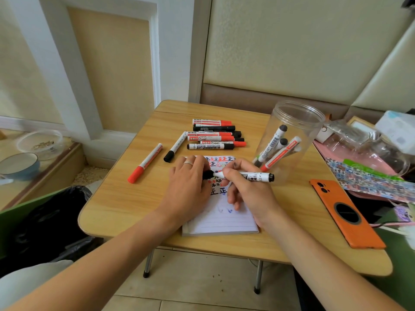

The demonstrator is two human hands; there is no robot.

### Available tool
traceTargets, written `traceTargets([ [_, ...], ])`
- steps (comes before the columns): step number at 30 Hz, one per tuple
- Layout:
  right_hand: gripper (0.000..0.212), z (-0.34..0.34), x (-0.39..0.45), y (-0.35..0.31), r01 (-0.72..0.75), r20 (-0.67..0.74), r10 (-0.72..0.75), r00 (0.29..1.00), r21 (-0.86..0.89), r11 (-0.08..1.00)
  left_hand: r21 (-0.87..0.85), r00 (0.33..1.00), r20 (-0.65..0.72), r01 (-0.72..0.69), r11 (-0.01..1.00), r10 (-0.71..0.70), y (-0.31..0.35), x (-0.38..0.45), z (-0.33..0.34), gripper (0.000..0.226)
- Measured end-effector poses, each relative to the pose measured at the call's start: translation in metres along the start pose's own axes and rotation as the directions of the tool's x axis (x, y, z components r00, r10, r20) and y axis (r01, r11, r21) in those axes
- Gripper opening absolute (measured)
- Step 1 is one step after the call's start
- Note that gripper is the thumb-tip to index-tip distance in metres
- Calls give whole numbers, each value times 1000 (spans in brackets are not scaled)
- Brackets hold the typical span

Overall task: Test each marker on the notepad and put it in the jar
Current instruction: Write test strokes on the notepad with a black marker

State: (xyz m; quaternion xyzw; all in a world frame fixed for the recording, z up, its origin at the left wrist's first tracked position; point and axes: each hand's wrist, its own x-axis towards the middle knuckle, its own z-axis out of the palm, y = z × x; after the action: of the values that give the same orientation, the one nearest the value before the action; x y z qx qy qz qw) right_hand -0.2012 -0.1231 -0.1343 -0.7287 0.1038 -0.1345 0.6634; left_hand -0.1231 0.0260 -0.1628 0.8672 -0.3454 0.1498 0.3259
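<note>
With the right hand (pixel 244 187) pinching a black whiteboard marker (pixel 251 176) over the notepad (pixel 222 223) and the left hand (pixel 188 182) gripping its cap (pixel 207 175), capping appears underway; next, transfer it into the jar (pixel 289 140).

The notepad (pixel 221 217) lies at the tabletop (pixel 125 198) centre. Loose markers (pixel 214 136) lie at 12 o'clock. The jar (pixel 289 140) stands at 2 o'clock, the phone (pixel 343 212) at 4 o'clock.

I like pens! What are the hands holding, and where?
Right hand grips the white black-ended marker by its barrel; left hand pinches its black cap.
</note>
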Motion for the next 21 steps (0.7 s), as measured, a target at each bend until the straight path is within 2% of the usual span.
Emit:
traceTargets([
  [3, 11, 0, 1, -1, -20, 21, 22, 1000, -80, 997, -56, 993, 32, -111, 992, 113, 2, 0, -3, 24],
  [8, 18, -3, 1, -5, -66, 40, 66, 997, -13, 998, -124, 977, 7, -212, 969, 214, 1, 1, -5, 15],
  [11, 40, -8, -1, -14, -135, 111, 128, 985, 58, 989, -123, 971, 10, -236, 964, 239, 1, 1, -5, 14],
  [13, 47, -15, -2, -21, -157, 142, 146, 979, 69, 985, -121, 973, 5, -230, 966, 232, 0, 1, -4, 13],
  [16, 36, -26, -1, -25, -112, 68, 107, 992, 79, 991, -119, 983, 6, -181, 976, 183, -1, 1, -3, 11],
  [18, 21, -31, 1, -25, -79, 14, 78, 997, 100, 992, -138, 987, 22, -153, 978, 158, 0, 1, -4, 7],
  [21, 13, -35, 3, -24, -79, 30, 76, 997, 111, 991, -240, 974, 102, -174, 955, 203, 3, -1, -7, 11],
])
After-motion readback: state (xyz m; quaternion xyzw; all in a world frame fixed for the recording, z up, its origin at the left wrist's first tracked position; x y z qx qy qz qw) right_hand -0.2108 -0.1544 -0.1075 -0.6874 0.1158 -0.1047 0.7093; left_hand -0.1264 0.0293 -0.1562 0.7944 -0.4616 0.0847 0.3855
